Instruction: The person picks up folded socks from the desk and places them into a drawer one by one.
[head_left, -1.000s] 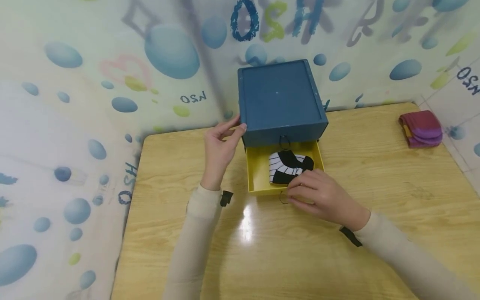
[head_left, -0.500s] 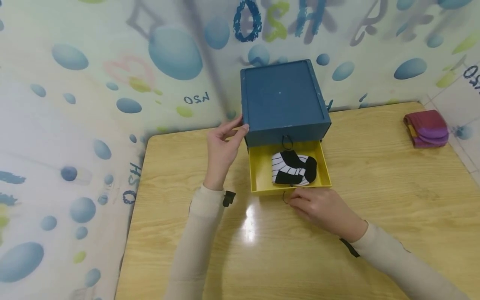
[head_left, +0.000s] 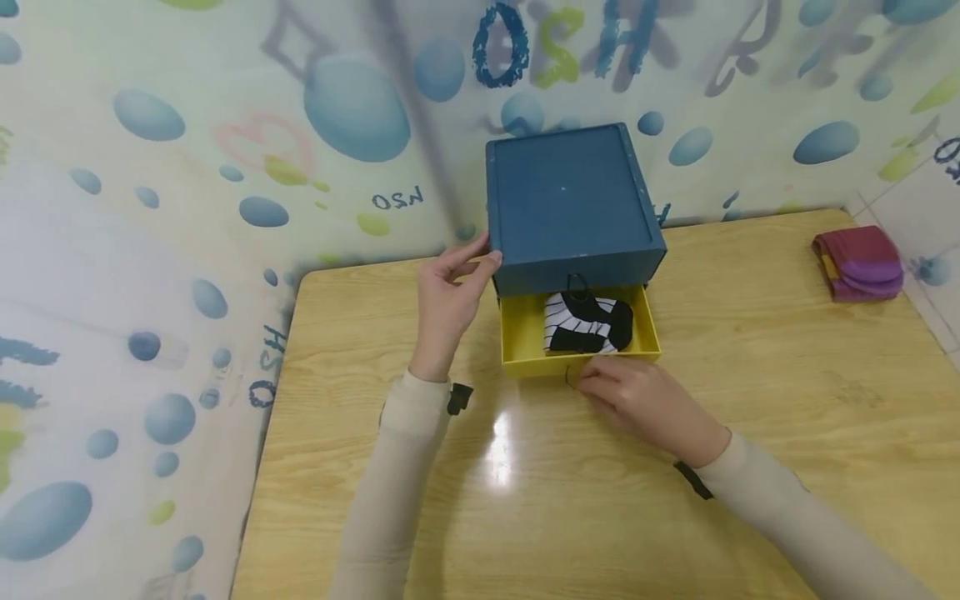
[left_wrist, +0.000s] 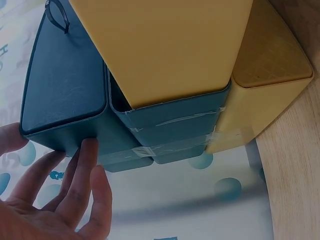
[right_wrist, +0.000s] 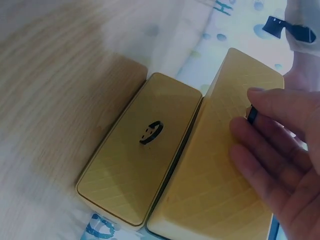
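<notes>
In the head view, a blue drawer cabinet (head_left: 566, 196) stands against the wall with a yellow drawer (head_left: 525, 364) pulled partly out. Folded black-and-white striped socks (head_left: 583, 323) lie inside that drawer. My left hand (head_left: 450, 300) touches the cabinet's left front corner with extended fingers; the left wrist view shows its fingertips (left_wrist: 90, 145) against the side wall. At the drawer's front is my right hand (head_left: 637, 400), its thumb and finger pinching the black loop handle (right_wrist: 252, 115), mostly covered by the fingers.
Below the pulled-out drawer is a yellow drawer front (right_wrist: 130, 160) with its own black loop. Folded maroon and purple socks (head_left: 862, 262) lie at the wooden table's (head_left: 750, 333) far right. A patterned wall (head_left: 360, 192) rises right behind the cabinet.
My right hand has left the striped socks' edge for the loop at the drawer front. The drawer has slid partway inward with that hand. My left hand keeps its place on the corner.
</notes>
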